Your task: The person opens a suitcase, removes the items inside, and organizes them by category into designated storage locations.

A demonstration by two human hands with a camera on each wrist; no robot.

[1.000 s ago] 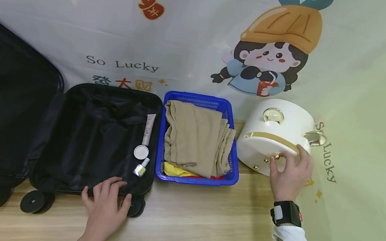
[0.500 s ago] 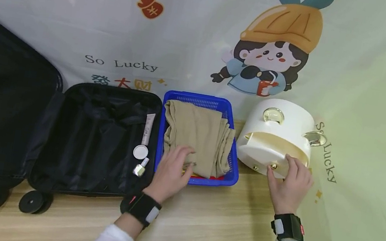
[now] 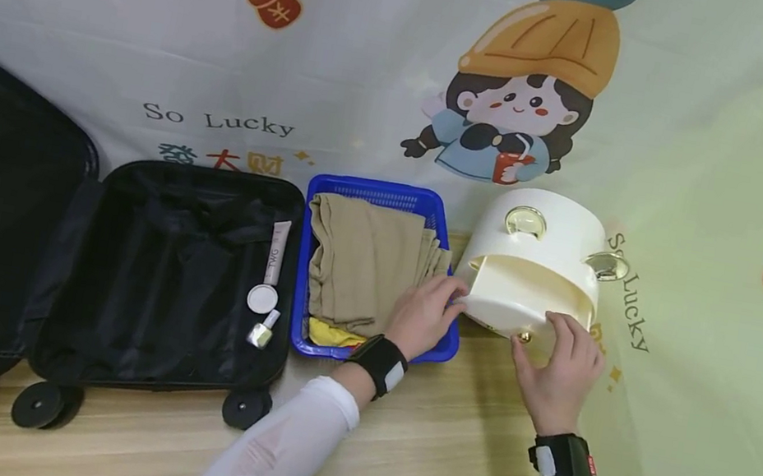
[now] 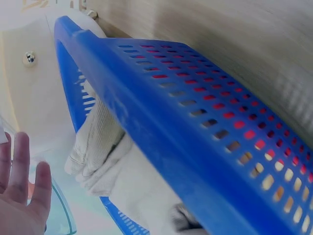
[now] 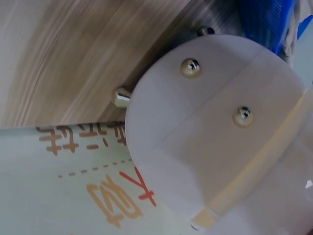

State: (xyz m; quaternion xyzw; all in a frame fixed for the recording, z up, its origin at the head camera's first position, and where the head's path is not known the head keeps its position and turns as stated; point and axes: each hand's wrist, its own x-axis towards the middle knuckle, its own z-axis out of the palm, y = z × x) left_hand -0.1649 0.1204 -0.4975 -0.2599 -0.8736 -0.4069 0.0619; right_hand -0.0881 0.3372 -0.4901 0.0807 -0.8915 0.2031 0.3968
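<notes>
A white round storage box (image 3: 543, 214) with gold trim stands at the right, its upper drawer (image 3: 500, 315) pulled out. My right hand (image 3: 558, 374) pinches the drawer front, thumb by the gold knob and fingertips over the upper edge. My left hand (image 3: 422, 315) reaches across the blue basket (image 3: 301, 292) to the drawer's left end; whether it touches is unclear. In the left wrist view, that hand's fingers (image 4: 20, 166) look extended. Folded tan cloth (image 3: 358, 267) lies in the basket over yellow and red pieces. The right wrist view shows the box front (image 5: 166, 112), without the hand.
An open black suitcase (image 3: 158, 277) lies left of the basket. Inside it are a tube (image 3: 277, 253), a round white jar (image 3: 262, 299) and a small bottle (image 3: 262, 329). A printed cloth (image 3: 364, 61) hangs behind the wooden table (image 3: 406, 458).
My right hand has drawn the drawer out towards me, exposing its inside. My left hand has left the suitcase's front edge and moved right, over the basket. The head view has shifted slightly.
</notes>
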